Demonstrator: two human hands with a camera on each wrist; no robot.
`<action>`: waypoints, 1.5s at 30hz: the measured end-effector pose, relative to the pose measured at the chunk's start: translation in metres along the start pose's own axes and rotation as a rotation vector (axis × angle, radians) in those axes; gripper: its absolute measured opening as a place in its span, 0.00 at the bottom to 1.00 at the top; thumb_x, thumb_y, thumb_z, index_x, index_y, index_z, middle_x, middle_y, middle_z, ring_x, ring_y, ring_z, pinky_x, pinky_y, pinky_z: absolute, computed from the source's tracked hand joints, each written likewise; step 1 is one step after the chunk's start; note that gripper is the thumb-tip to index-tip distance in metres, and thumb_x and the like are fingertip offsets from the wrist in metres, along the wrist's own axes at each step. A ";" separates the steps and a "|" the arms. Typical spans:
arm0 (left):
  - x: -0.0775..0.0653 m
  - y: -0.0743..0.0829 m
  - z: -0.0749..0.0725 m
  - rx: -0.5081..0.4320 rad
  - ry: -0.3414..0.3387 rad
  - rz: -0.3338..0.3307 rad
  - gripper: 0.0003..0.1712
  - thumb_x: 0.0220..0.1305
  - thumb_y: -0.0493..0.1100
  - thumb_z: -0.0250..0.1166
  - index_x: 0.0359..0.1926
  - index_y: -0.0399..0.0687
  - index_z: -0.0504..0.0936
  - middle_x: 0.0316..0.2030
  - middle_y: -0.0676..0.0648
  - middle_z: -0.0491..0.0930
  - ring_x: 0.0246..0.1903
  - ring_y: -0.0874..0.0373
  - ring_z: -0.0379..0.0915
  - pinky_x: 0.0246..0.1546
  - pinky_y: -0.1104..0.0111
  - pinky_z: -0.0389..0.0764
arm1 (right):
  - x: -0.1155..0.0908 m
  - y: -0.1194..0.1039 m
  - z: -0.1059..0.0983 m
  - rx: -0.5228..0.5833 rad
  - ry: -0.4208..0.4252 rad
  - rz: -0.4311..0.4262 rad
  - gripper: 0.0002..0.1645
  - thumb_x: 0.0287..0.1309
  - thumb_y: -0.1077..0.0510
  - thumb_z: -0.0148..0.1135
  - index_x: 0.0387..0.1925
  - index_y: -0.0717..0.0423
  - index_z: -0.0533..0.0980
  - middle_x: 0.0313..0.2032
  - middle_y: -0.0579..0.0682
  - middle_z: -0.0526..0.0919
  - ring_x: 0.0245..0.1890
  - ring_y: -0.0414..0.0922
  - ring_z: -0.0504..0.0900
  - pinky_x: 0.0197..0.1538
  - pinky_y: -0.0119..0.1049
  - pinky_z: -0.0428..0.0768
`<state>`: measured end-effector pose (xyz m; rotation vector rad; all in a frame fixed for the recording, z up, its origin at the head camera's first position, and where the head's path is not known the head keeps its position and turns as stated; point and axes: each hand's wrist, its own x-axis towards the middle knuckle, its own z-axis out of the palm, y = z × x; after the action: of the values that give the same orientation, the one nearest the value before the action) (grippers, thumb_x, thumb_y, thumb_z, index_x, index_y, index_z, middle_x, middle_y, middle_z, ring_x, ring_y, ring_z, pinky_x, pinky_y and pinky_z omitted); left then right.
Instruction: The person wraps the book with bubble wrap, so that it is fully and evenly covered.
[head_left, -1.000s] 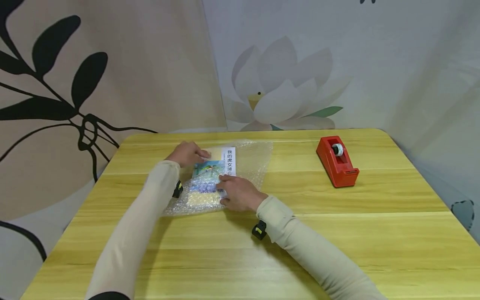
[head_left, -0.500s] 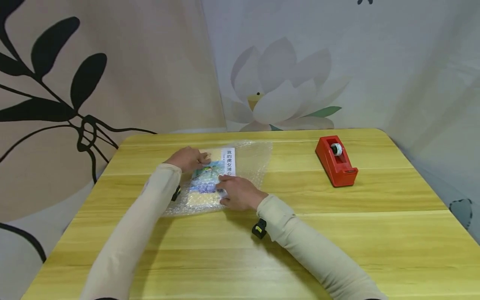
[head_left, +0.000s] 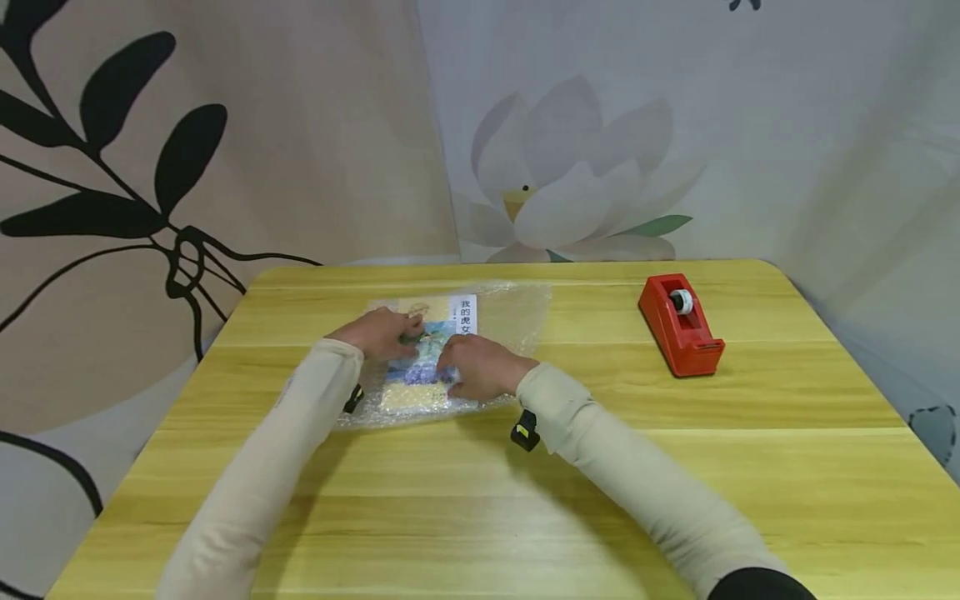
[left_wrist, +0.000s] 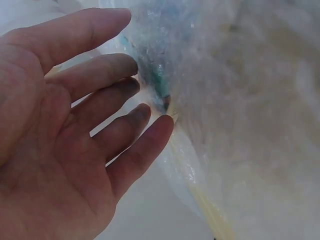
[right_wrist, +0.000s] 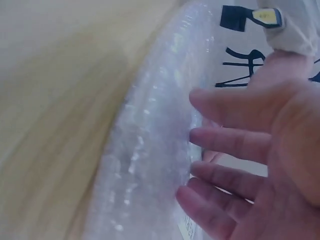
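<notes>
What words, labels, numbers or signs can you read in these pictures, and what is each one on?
"我的虎女": on the white strip of the book; the right hand covers the strip below.
Small print beside those characters: too small to read.
Marks on the yellow label at the other wrist, right wrist view: too blurred.
Small print at the bottom of that view: too blurred.
Dispenser: no readable text.

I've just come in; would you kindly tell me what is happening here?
A person is handling a book and clear bubble wrap on a wooden table. The left-hand grip and right-hand grip are both at the wrap, fingers loosely extended. The wrap lies over at least part of the book. A red tape dispenser stands apart to the right, untouched.
</notes>
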<state>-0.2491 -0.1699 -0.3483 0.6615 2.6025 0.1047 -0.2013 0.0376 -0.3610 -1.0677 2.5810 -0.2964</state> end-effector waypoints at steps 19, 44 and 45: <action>-0.005 0.001 0.009 -0.013 0.075 0.004 0.35 0.73 0.49 0.61 0.74 0.43 0.62 0.76 0.35 0.55 0.13 0.58 0.68 0.66 0.50 0.75 | 0.031 0.008 -0.010 -0.099 -0.149 0.076 0.44 0.70 0.68 0.50 0.80 0.50 0.45 0.82 0.50 0.33 0.82 0.48 0.38 0.82 0.43 0.49; -0.084 -0.042 0.014 -0.400 0.215 -0.090 0.33 0.77 0.53 0.53 0.75 0.44 0.63 0.74 0.33 0.61 0.68 0.28 0.63 0.62 0.37 0.73 | 0.037 0.007 -0.009 -0.037 -0.190 0.100 0.45 0.68 0.73 0.45 0.80 0.49 0.44 0.82 0.48 0.34 0.82 0.45 0.37 0.82 0.41 0.45; -0.089 -0.046 0.017 -0.400 0.222 -0.107 0.33 0.77 0.53 0.53 0.75 0.42 0.62 0.74 0.31 0.60 0.68 0.27 0.62 0.62 0.36 0.72 | 0.037 0.008 -0.009 -0.033 -0.189 0.100 0.45 0.67 0.73 0.45 0.80 0.49 0.44 0.82 0.48 0.34 0.82 0.45 0.37 0.82 0.41 0.45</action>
<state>-0.1914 -0.2527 -0.3353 0.3831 2.7003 0.6786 -0.2341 0.0170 -0.3637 -0.9260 2.4673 -0.1219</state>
